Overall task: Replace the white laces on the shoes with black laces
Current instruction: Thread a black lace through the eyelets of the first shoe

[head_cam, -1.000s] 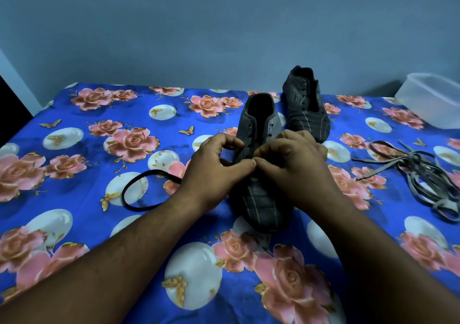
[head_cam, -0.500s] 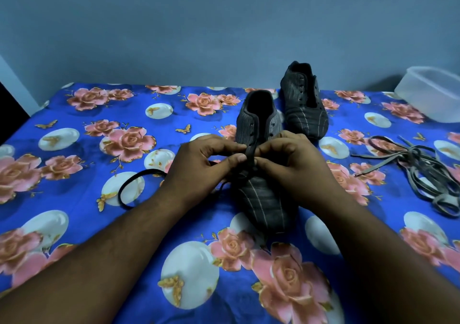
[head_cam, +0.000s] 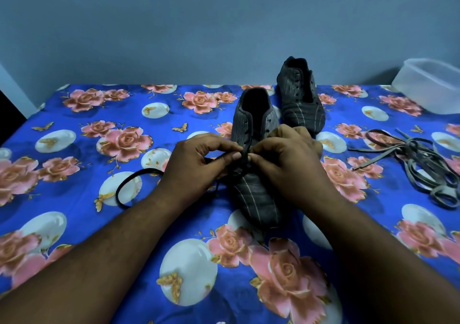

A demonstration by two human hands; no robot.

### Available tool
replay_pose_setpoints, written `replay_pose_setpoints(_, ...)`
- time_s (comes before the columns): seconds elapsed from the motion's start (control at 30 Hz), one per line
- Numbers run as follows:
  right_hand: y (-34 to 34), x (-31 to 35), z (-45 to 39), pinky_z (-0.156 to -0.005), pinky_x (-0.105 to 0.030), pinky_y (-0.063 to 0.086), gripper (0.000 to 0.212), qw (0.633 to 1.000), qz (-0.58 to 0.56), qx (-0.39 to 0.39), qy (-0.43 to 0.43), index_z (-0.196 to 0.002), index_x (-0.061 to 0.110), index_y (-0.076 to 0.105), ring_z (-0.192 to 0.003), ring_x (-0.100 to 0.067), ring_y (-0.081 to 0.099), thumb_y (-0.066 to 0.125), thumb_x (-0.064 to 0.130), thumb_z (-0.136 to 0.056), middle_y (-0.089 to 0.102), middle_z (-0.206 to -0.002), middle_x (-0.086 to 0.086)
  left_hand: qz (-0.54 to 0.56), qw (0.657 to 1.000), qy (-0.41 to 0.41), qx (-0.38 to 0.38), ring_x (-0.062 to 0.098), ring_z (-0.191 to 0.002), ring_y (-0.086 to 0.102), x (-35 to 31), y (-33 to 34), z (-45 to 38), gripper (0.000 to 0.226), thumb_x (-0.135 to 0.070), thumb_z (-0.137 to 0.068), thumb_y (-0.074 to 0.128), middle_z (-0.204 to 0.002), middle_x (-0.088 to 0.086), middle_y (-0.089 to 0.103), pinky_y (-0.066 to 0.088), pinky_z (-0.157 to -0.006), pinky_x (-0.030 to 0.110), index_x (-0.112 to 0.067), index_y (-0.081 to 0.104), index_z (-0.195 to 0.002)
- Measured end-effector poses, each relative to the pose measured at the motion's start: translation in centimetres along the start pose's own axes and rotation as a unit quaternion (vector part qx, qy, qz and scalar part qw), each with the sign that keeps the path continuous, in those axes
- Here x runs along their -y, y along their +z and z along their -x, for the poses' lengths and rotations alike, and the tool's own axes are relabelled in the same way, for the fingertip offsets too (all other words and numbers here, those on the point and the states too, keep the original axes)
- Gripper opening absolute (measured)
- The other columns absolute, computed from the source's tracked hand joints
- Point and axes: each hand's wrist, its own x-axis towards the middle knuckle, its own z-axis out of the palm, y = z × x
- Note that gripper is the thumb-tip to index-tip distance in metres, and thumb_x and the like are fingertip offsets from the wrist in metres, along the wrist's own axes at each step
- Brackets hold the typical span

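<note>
Pinching flat black lace [head_cam: 245,153], both hands [head_cam: 199,164], ribbed striped fabric shoe [head_cam: 254,194]

plain grey-blue wall [head_cam: 199,25] ahead of me, dim light, surface under me covered by a blue floral sheet [head_cam: 74,224], dark gap [head_cam: 7,114] far left

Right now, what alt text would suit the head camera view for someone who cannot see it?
Two hands, left hand and right hand, pinch a black lace over the near shoe on a floral cloth. A second shoe stands behind; pale laces lie right.
</note>
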Motion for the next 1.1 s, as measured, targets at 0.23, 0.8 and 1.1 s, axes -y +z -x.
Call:
replay_pose_setpoints(0.23, -0.3, -0.1, -0.3, -0.099, -0.053, 0.038, 0.017, 0.991, -0.122, 0.044, 0.014, -0.078, 0.045, 0.066, -0.105, -0.021, 0.048, 0.076, 0.034, -0.087, 0.053, -0.084, 0.013, -0.073, 0.996, 0.047, 0.011, 0.014, -0.078, 0.07, -0.3, -0.5, -0.1, 0.009, -0.023, -0.09, 0.074, -0.099, -0.001, 0.073, 0.055, -0.061, 0.024, -0.019, 0.078, -0.098)
replay_pose_setpoints(0.8, -1.1, -4.8, -1.0, -0.097, -0.043, 0.045, 0.028, 0.982, -0.106, 0.04, -0.15, -0.121, 0.032, 0.072, -0.108, -0.025, 0.053, 0.055, 0.024, -0.101, 0.055, -0.11, -0.001, -0.04, 0.998, -0.039, -0.042, 0.023, -0.096, 0.062, -0.8, -0.6, -0.3, 0.013, -0.024, -0.086, 0.058, -0.106, -0.002, 0.056, 0.057, -0.083, 0.041, -0.014, 0.065, -0.086)
replay_pose_setpoints(1.1, -1.1, -4.8, -1.0, -0.089, -0.023, 0.044, 0.026, 0.972, -0.191, 0.065, -0.123, -0.118, 0.026, 0.074, -0.1, -0.025, 0.056, 0.063, 0.012, -0.098, 0.055, -0.102, -0.012, -0.041, 0.958, -0.127, -0.255, 0.013, -0.075, 0.067, -0.2, -2.1, -1.0, 0.009, -0.03, -0.098, 0.059, -0.125, 0.007, 0.055, 0.058, -0.071, 0.042, -0.028, 0.061, -0.089)
